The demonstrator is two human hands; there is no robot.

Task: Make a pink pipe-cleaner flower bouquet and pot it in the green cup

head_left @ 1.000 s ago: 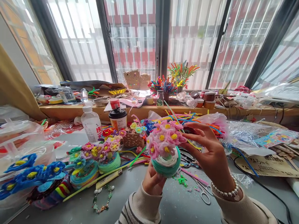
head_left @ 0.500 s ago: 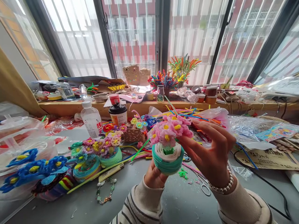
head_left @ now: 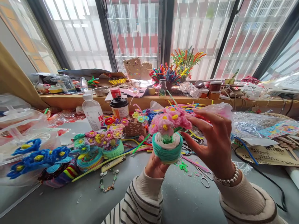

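Note:
My left hand (head_left: 156,166) grips a small flower pot (head_left: 167,153) from below and behind, holding it upright over the table. Teal yarn wraps the pot's side, and a white coil rings its top. Out of its green centre rises a bunch of pink fuzzy flowers (head_left: 166,123) with yellow middles. My right hand (head_left: 213,140), a beaded bracelet at its wrist, is open on the bunch's right side with thumb and fingers apart. Its fingertips are at the outer petals; whether they touch is unclear.
Left stand pots with blue flowers (head_left: 38,157) and pastel flowers (head_left: 108,135). Behind them are a plastic bottle (head_left: 92,113) and a lidded cup (head_left: 119,109). Scissors (head_left: 204,179), green scraps (head_left: 183,166) and a bead bracelet (head_left: 108,180) lie on the grey table (head_left: 187,205).
My right hand's thumb has drawn away from the flowers and the fingers have spread. The pot stays in my left hand, and the camera view has shifted slightly.

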